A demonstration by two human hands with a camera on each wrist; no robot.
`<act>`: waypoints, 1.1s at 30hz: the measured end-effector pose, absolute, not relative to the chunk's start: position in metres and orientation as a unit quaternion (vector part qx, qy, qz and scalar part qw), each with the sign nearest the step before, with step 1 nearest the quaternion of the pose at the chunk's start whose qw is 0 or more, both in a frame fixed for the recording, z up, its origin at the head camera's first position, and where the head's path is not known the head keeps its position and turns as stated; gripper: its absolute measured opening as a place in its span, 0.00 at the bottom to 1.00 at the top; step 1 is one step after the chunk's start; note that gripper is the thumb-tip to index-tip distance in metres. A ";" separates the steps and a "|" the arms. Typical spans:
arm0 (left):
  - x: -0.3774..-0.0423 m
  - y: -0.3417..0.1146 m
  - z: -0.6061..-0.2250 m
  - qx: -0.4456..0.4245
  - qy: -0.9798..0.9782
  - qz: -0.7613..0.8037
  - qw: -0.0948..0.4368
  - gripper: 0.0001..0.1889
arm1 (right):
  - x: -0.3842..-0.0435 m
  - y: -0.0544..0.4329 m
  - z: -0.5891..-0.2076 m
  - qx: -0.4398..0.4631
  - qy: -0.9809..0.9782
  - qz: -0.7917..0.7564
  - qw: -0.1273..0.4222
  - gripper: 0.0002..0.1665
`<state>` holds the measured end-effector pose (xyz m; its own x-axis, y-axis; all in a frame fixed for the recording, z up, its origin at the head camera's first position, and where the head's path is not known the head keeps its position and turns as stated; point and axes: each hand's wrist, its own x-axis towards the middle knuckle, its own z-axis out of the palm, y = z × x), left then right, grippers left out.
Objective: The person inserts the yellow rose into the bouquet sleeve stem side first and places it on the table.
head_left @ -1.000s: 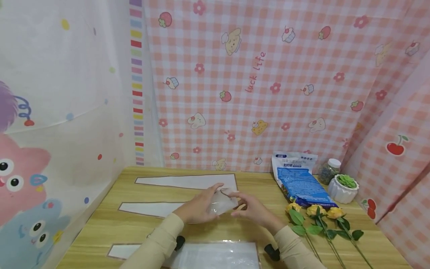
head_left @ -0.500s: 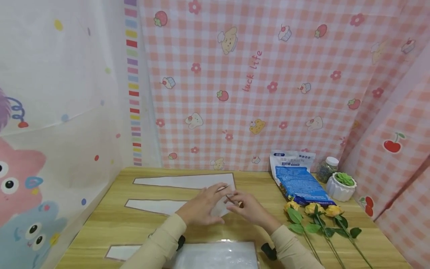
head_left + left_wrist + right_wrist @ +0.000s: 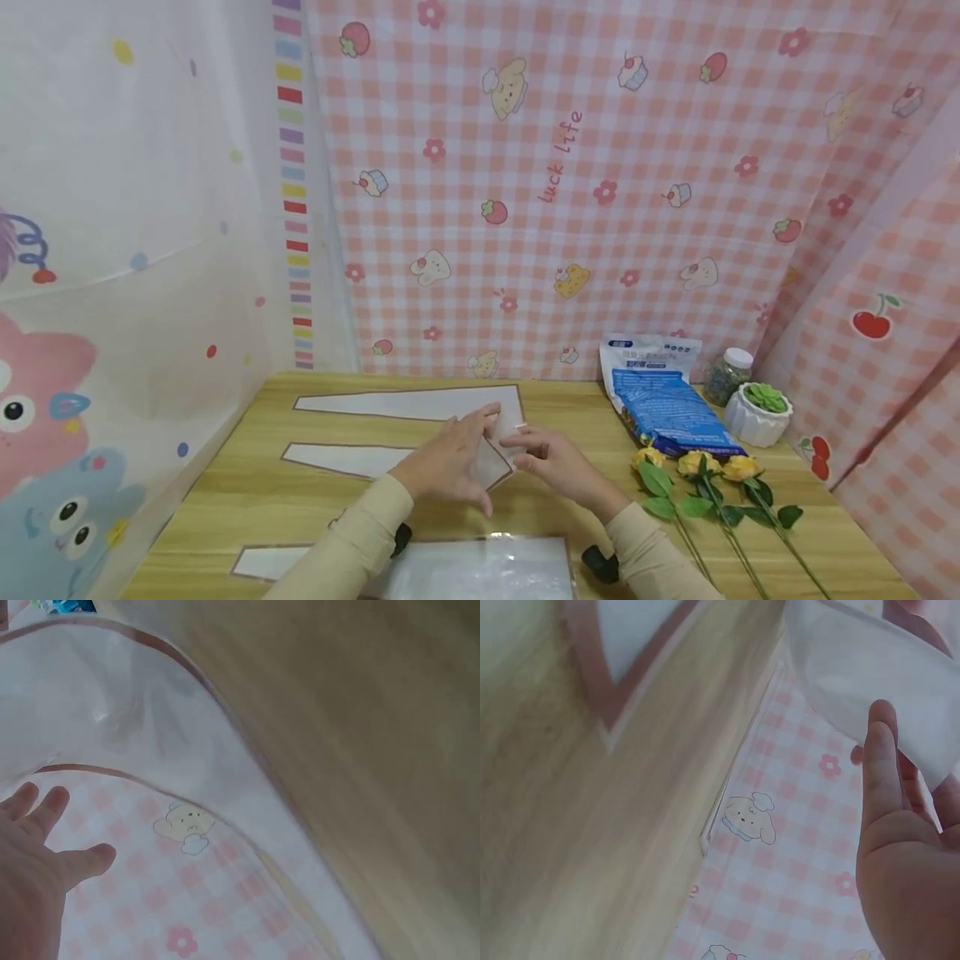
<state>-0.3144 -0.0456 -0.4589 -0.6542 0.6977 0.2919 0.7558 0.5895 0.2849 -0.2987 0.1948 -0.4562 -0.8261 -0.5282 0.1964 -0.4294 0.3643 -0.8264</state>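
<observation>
A tapered, translucent white flower sleeve (image 3: 487, 468) with a brown border extends from between my hands toward the left. Its wide mouth gapes, and two separate brown-edged layers show in the left wrist view. My left hand (image 3: 442, 462) lies along the sleeve's mouth with fingers mostly straight and thumb spread away; its fingertips are near the inner layer's edge. At the right side of the mouth, my right hand (image 3: 558, 473) pinches the sleeve's edge, with film passing between its fingers in the right wrist view. Its exact thumb contact is partly hidden.
Another tapered sleeve (image 3: 427, 403) lies behind, and more glossy sleeves (image 3: 487, 567) lie in front. Three yellow roses (image 3: 697, 462) lie at right. Behind them are a blue-and-white bag (image 3: 667, 404), a lidded jar (image 3: 726, 379) and a potted succulent (image 3: 759, 414).
The sleeve's mouth has spread wider and its brown corner now shows below the hands. My left thumb has moved away from the film; my right hand has shifted slightly.
</observation>
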 end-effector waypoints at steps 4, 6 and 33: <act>-0.312 -0.045 -0.460 -0.401 -0.890 -0.205 0.074 0.53 | -0.298 0.193 -0.454 -0.260 0.789 -0.548 0.099 0.23; -0.311 -0.045 -0.460 -0.399 -0.891 -0.204 0.080 0.54 | -0.298 0.193 -0.454 -0.258 0.767 -0.576 0.118 0.24; -0.326 -0.048 -0.460 -0.412 -0.900 -0.062 0.126 0.47 | -0.288 0.221 -0.433 -0.190 0.798 -0.561 0.116 0.24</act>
<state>-0.3261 -0.0484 -0.4605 -0.6280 0.7266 0.2787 0.7581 0.6521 0.0082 -0.2882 0.2211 -0.4325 -0.9009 -0.4331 0.0272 -0.1722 0.2991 -0.9386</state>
